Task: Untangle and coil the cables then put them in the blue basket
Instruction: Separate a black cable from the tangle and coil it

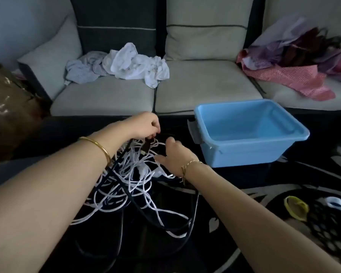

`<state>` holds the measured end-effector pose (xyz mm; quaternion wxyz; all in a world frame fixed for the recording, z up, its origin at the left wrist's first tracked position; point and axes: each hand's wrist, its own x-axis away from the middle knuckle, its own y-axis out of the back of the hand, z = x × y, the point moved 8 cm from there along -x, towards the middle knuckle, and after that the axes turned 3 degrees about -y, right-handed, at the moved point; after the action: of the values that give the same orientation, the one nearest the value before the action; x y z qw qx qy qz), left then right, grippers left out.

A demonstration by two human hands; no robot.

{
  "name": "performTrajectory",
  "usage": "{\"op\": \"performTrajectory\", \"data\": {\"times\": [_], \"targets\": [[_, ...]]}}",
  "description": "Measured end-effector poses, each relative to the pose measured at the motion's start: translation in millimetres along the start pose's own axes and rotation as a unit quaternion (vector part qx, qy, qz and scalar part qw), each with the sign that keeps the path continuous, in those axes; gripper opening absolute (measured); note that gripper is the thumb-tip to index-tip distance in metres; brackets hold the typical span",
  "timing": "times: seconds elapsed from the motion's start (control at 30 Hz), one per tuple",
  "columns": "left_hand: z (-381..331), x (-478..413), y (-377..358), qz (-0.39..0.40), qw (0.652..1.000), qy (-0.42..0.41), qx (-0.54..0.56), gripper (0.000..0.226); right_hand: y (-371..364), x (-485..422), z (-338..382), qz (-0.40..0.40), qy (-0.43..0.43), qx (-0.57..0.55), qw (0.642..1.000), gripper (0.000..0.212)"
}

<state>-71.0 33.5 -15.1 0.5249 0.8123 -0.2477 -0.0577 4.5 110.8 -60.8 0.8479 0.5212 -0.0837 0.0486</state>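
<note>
A grey sofa (205, 85) runs beyond both hands, its front edge just past the left hand's knuckles. A dark patterned rug (224, 253) spreads beneath, with open floor on the near side of the right hand. The blue basket (244, 154) sits just right of the right hand, not touching it. Tangled white and black cables (134, 184) lie between and under the hands. The left hand (146, 125) curls its fingers down, pinching strands at the top. The right hand (175, 154) reaches in, thumb spread; its grip cannot be told.
</note>
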Motion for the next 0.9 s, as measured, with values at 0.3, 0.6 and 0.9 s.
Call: {"op": "performTrajectory", "data": {"times": [0.3, 0.6, 0.9], "targets": [[13, 88, 31, -0.112, 0.994, 0.003, -0.005, 0.022, 0, 20, 0, -0.111, -0.041, -0.116, 0.986, 0.018], [14, 157, 27, -0.141, 0.988, 0.041, -0.054, 0.032, 8, 77, 24, -0.110, -0.012, -0.090, 0.990, 0.046], [33, 170, -34, -0.045, 0.985, 0.110, -0.128, 0.053, -4, 119, -7, -0.110, -0.022, -0.152, 0.982, 0.043]]}}
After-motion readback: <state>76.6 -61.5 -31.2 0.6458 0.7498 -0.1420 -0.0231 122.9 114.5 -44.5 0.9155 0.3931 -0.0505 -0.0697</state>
